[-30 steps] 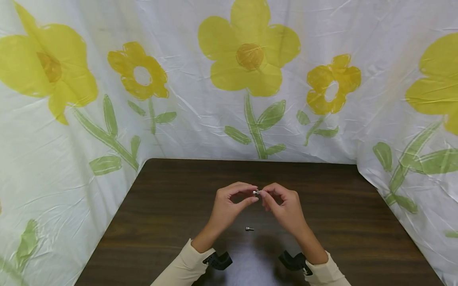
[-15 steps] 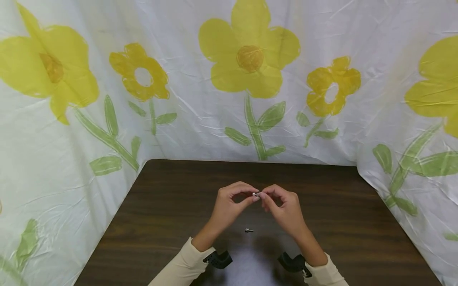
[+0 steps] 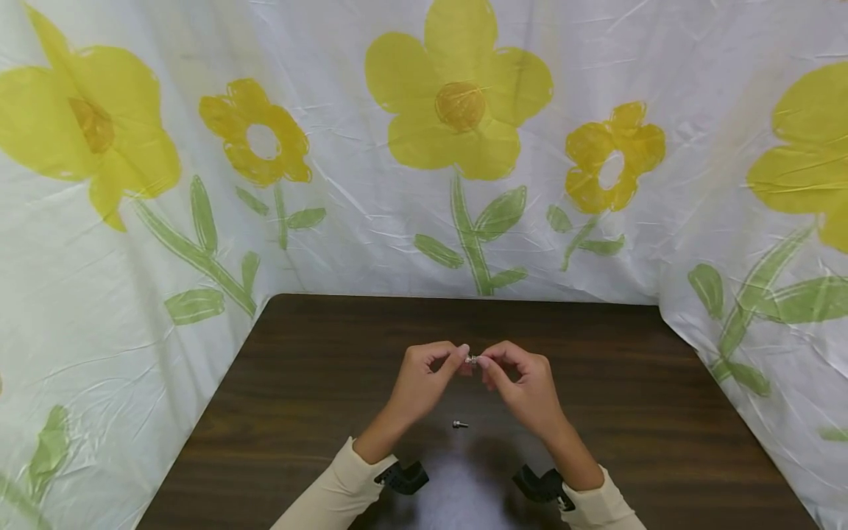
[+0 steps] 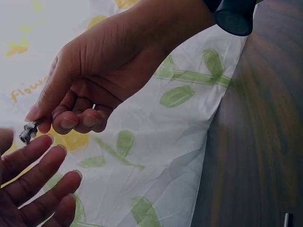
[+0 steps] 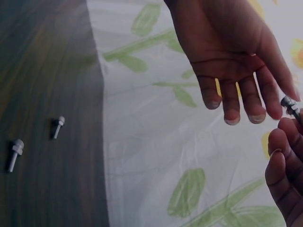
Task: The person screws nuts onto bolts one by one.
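Note:
My right hand (image 3: pixel 526 386) pinches a small silver bolt (image 4: pixel 29 132) between thumb and index finger, gripping its shank. In the left wrist view a nut-like collar shows close to the bolt's head. My left hand (image 3: pixel 417 379) faces it, its thumb and index finger close about the head end. The left fingers (image 5: pixel 230 106) are straight and spread in the right wrist view. Below the hands another bolt (image 3: pixel 460 424) lies on its side on the table. The right wrist view shows two loose bolts, a nearer one (image 5: pixel 15 153) and a farther one (image 5: pixel 58 126).
The dark wood-grain table (image 3: pixel 298 353) spreads beneath both hands. A white curtain (image 3: pixel 358 243) with yellow flowers hangs along its back and sides. Black wrist cameras sit on both wrists, the left one (image 3: pixel 404 478) and the right one (image 3: pixel 536 484), near cream sleeves.
My left thumb has moved up and back from the bolt's near side towards the index fingertip. The right hand keeps its pinch in nearly the same place. The bolt on the table stays put.

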{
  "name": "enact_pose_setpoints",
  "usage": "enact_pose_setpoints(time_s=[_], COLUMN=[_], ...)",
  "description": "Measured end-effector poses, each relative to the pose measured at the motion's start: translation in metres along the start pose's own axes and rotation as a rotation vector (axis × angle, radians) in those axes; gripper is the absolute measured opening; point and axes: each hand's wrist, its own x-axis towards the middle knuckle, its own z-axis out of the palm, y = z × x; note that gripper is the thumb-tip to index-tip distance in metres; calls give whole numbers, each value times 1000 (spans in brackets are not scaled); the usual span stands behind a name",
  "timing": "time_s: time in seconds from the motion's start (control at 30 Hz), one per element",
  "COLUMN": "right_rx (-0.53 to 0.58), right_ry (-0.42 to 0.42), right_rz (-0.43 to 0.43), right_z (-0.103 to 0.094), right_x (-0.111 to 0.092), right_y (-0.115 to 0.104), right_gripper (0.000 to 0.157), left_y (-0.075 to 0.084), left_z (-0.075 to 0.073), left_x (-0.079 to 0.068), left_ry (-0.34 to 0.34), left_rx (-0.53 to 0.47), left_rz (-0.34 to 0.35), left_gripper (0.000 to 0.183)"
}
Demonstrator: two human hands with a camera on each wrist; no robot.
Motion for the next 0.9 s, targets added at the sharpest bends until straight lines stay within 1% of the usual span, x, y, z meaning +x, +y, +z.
enact_pose_setpoints(time_s=[0.1,0.2,0.23,0.33,0.4,0.47,0.6,0.77,0.83,0.9], right_rx=[2,4,3,0,2,9,22,27,25,24], right_ry=[11,23,26,29,28,25,16,8,7,7], right_rz=[-1,-7,-8,-6,-6,-6,-15,-28,-32,-34], right_z=[0,0,-1,-1,-2,-2,-3,-2,-2,-1], right_x=[-1,-1,-1,-1,-1,-2,-3,-2,-2,-3], right_y=[5,6,6,6,6,7,9,9,10,10], right_gripper=[27,26,26,24,24,23,21,22,21,19], left_y=[5,9,9,5,0,-4,-10,-11,-10,-5], left_z=[0,-1,-2,-4,-6,-6,-7,-5,-5,-5], left_x=[1,1,1,1,1,1,2,3,3,3], left_ry=[13,27,28,25,10,-7,-25,-7,0,6], left_rx=[-26,-55,-60,-59,-50,-45,-42,-36,-20,-1], left_rz=[3,60,84,157,196,224,254,274,275,271], left_gripper=[19,8,9,20,27,31,28,20,18,17])
